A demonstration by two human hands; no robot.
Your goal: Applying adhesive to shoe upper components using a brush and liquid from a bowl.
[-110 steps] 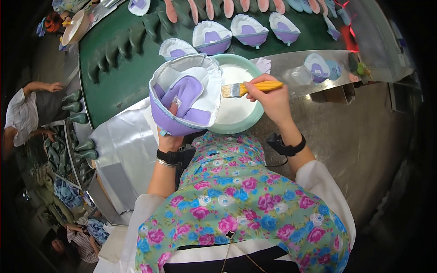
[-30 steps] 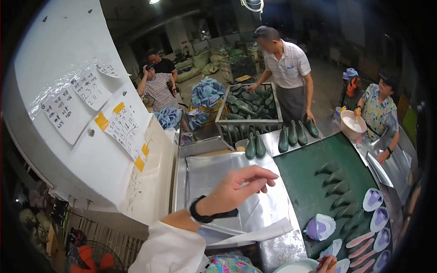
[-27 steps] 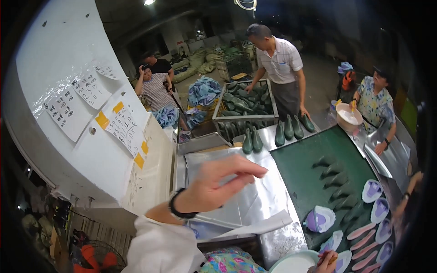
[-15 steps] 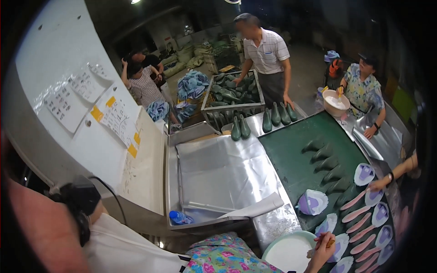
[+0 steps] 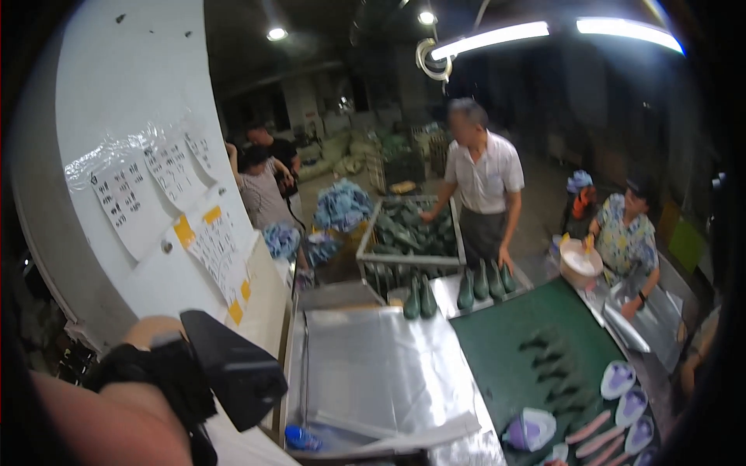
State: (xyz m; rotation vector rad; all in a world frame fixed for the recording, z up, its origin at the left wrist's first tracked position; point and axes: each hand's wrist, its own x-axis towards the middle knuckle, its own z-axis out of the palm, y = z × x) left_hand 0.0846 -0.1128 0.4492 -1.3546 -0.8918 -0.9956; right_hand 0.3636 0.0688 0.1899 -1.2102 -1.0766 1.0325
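I am looking out over the work place, and my left arm (image 5: 101,412) is lifting up very close to the camera in the low left corner. A black band (image 5: 167,380) is sitting on the wrist, with a black box (image 5: 233,373) sticking out from it to the right. The fingers are going off past the edge, so I cannot tell if they are wide, narrow or holding something. My right hand is not showing at all. The nearest thing is the shiny tray (image 5: 373,365), lying just to the right of my left wrist and a bit below it, so the left arm is the closer one. The long side of the tray is running away from me, pointing toward two green shoe forms (image 5: 420,299) standing up at its far end. A small blue bottle (image 5: 299,437) is lying at the near end, I think inside the tray, but it is blurry there. To the right of the tray the green belt (image 5: 505,342) is running the same way, and a purple shoe top (image 5: 528,429) is sitting on it, well apart from my arm. Other people are standing at the far side by a crate (image 5: 408,233).
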